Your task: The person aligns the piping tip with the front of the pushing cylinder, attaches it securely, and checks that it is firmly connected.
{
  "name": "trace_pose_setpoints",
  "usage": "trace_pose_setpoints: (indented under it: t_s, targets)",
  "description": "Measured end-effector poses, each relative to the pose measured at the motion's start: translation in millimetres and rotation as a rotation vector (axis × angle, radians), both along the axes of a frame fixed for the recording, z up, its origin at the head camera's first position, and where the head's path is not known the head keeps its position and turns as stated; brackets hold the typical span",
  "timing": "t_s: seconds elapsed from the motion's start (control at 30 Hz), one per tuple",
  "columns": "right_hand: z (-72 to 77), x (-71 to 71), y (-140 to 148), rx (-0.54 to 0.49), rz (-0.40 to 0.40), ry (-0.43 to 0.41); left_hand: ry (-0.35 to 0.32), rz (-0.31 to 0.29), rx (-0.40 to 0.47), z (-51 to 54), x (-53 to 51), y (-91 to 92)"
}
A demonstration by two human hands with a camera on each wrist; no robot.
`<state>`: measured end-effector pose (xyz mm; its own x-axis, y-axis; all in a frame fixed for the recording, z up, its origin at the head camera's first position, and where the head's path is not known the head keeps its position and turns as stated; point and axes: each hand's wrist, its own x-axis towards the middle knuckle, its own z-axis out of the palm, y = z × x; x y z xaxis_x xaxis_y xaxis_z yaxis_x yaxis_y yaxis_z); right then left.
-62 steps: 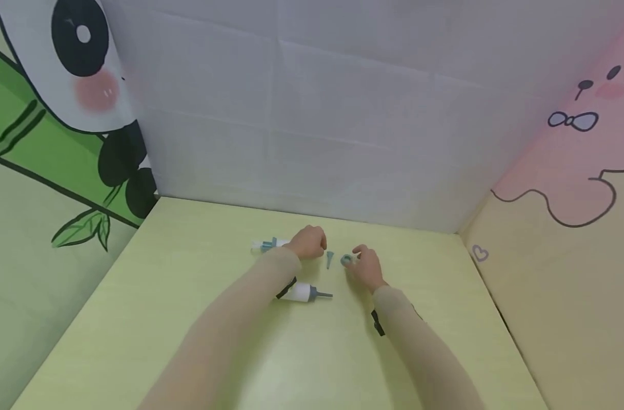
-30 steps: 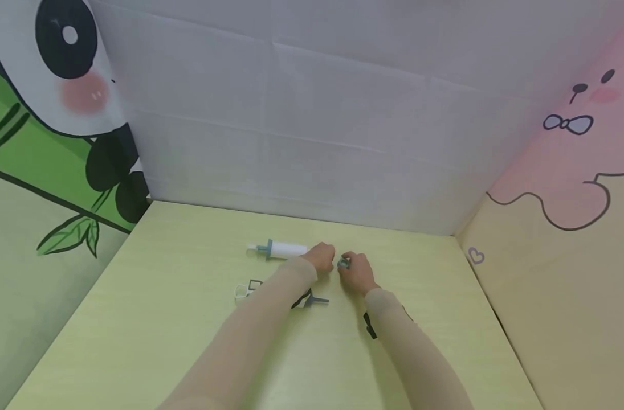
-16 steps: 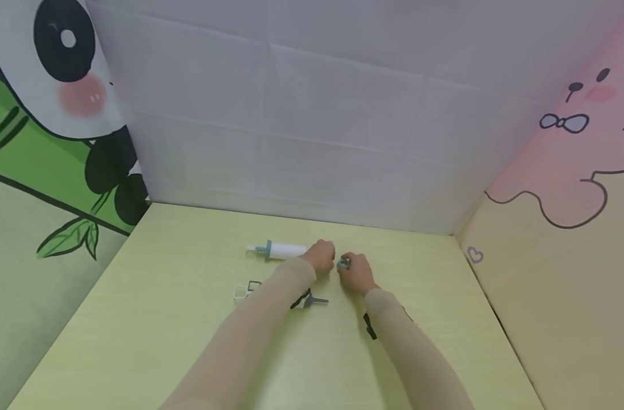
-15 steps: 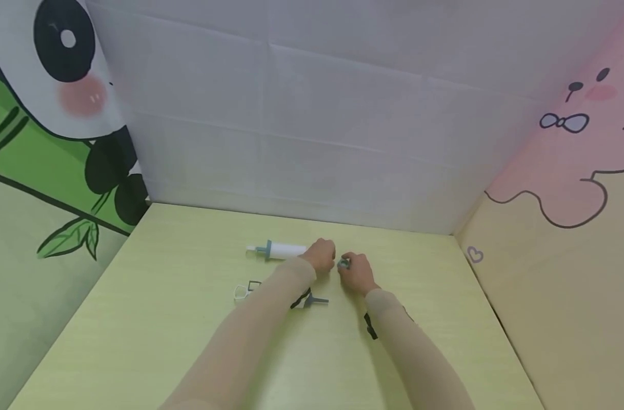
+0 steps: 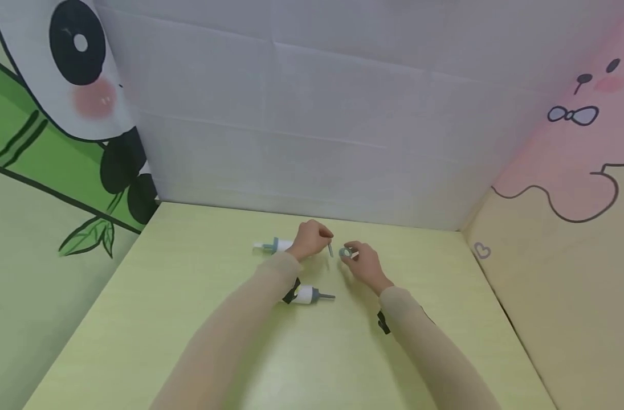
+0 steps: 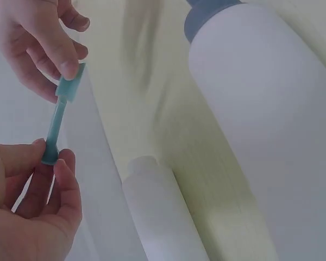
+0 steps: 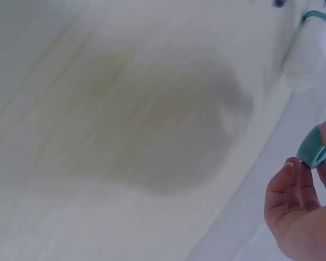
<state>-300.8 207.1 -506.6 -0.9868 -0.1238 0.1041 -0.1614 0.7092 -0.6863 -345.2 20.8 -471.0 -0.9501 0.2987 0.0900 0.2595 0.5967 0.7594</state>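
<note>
A pale-yellow table point(image 5: 301, 364) bears a near tube point(image 5: 305, 294) and a farther tube point(image 5: 284, 245) before meeting a creased white backdrop point(image 5: 337, 125). The left wrist view shows the flared end of the teal nozzle point(image 6: 55, 128), which fingers cover in the head view. The left hand point(image 5: 310, 239) pinches that end, tip towards the teal ring point(image 7: 309, 145) the right hand point(image 5: 366, 263) pinches.

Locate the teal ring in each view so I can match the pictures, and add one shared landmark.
Head: just right of centre, below mid-height; the teal ring is pinched by the right hand.
Left wrist: upper left, pinched by the right hand, above the teal nozzle.
Right wrist: at the right, slightly below mid-height.
Shared landmark: the white syringe barrel, partly behind the left hand in head, bottom centre in left wrist, top right in right wrist.
</note>
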Motion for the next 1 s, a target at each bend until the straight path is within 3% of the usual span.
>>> trace_pose_setpoints:
  t_s: [0.13,0.33,0.4,0.77,1.0]
  targets:
    - [12.9,8.1,-6.4,-0.012,0.039,0.056,-0.020,0.047,0.090,2.4,3.9,-12.2]
    - [28.4,17.7,-22.4,-0.024,0.082,0.116,-0.079,0.199,0.229,7.6,8.2,-25.0]
    - [32.1,20.1,-28.7,-0.033,0.091,0.129,-0.096,0.225,0.264,9.5,10.0,-26.5]
    - [34.5,14.0,-39.2,-0.064,0.062,0.198,-0.195,0.197,0.425,15.0,15.0,-16.1]
    - [38.3,10.8,-37.1,-0.063,0.041,0.229,-0.227,0.162,0.371,18.2,17.3,-10.9]
